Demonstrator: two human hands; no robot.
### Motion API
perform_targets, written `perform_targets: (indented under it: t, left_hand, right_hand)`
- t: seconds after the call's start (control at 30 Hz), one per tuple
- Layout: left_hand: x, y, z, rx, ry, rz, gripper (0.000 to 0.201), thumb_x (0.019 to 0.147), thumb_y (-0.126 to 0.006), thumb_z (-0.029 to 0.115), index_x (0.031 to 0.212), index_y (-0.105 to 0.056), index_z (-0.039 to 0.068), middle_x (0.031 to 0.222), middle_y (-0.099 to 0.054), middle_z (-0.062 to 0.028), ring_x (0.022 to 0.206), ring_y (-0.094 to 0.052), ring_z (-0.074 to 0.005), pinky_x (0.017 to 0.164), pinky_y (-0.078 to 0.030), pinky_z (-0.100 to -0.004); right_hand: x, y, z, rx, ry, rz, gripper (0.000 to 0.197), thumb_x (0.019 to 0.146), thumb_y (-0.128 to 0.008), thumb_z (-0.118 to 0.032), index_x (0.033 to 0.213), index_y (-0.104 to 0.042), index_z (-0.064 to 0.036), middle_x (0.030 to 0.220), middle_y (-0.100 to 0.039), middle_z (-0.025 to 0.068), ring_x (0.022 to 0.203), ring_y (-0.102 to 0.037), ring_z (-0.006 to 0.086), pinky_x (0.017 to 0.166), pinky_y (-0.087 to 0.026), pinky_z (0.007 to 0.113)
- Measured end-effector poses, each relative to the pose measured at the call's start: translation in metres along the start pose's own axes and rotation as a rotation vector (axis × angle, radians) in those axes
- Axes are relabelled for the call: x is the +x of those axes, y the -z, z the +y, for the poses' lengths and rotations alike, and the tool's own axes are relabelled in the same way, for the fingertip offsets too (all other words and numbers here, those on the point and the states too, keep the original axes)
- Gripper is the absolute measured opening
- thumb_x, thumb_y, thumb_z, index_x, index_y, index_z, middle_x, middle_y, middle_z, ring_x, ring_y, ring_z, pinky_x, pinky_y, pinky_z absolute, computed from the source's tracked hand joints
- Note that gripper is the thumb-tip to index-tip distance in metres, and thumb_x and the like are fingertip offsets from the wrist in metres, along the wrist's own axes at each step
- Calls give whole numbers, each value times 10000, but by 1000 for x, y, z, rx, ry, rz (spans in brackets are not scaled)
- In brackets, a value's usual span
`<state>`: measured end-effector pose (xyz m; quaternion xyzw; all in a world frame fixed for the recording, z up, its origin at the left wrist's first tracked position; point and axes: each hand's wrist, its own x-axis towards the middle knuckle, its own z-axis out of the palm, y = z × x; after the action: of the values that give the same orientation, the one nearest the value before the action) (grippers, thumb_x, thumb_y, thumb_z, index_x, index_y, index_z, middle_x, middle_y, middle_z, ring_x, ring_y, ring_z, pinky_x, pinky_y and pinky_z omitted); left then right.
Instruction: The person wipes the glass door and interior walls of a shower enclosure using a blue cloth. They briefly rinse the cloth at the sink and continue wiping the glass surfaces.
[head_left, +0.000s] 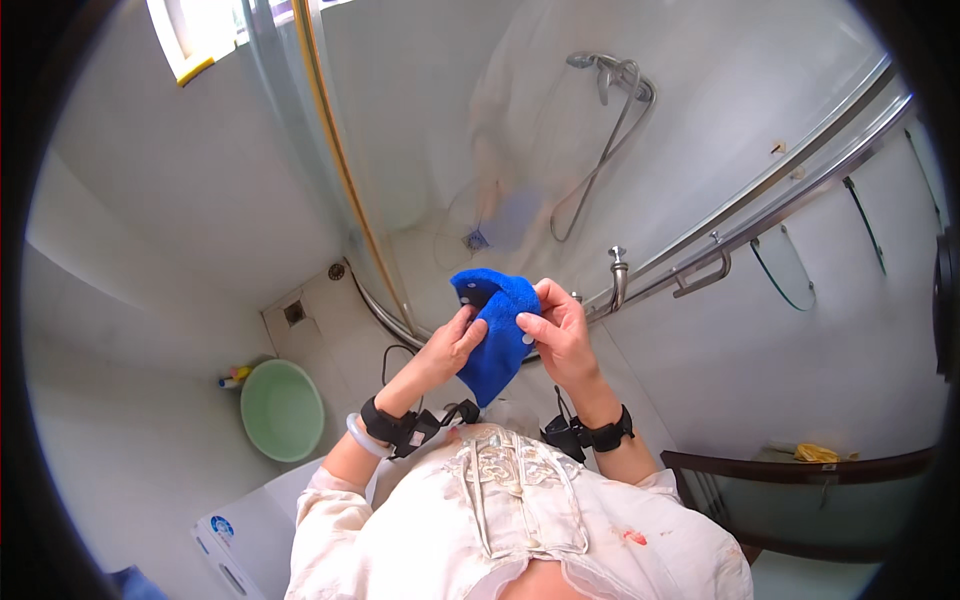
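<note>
A bright blue fleecy cloth (492, 352) hangs in front of my chest, held up between my two hands. Its upper left edge is folded over and shows a dark side with small pale round spots. My left hand (447, 350) grips the cloth's left side, the thumb lying on the blue face and the fingers partly hidden behind. On the other side, my right hand (560, 335) pinches the right edge between thumb and fingers. A small white round piece shows just below the right thumb. The cloth's lower end tapers to a point.
Ahead stands a glass shower enclosure with a gold-coloured upright (335, 130) and a curved metal rail (800, 190). Inside is a shower head with hose (607, 80). A green basin (283, 410) rests at left, near a white appliance (250, 535). A dark-framed rack (800, 480) is at right.
</note>
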<state>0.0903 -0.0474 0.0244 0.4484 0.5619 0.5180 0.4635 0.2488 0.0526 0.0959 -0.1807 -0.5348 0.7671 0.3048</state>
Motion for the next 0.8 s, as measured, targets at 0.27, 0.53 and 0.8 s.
perform_targets:
  t: [0.27, 0.53, 0.8]
  left_hand:
    - [-3, -5, 12, -603, 139, -58, 500, 944, -565, 369, 1302, -447, 41, 1108, -591, -57, 1014, -560, -122, 867, -474, -283]
    - [-12, -18, 13, -800, 33, 313, 286, 858, -680, 88, 1020, -444, 95, 966, -636, -56, 796, -635, -132, 653, -524, -247]
    - [-22, -14, 33, 201, -415, 415, 377, 714, -723, -25, 1062, -654, 101, 928, -614, -44, 856, -559, -180, 771, -456, -276]
  right_hand:
    - [-21, 26, 28, 136, -121, -30, 239, 829, -639, -23, 1031, -513, -44, 903, -605, 9, 764, -534, 54, 694, -422, 182]
    - [-34, 11, 16, 145, -45, 220, 410, 832, -606, 59, 1222, -513, -31, 1050, -633, 78, 890, -579, 96, 814, -465, 219]
    - [-39, 16, 16, -616, 237, 168, 572, 750, -660, 71, 1294, -545, -64, 1010, -566, 54, 917, -548, 133, 811, -456, 286]
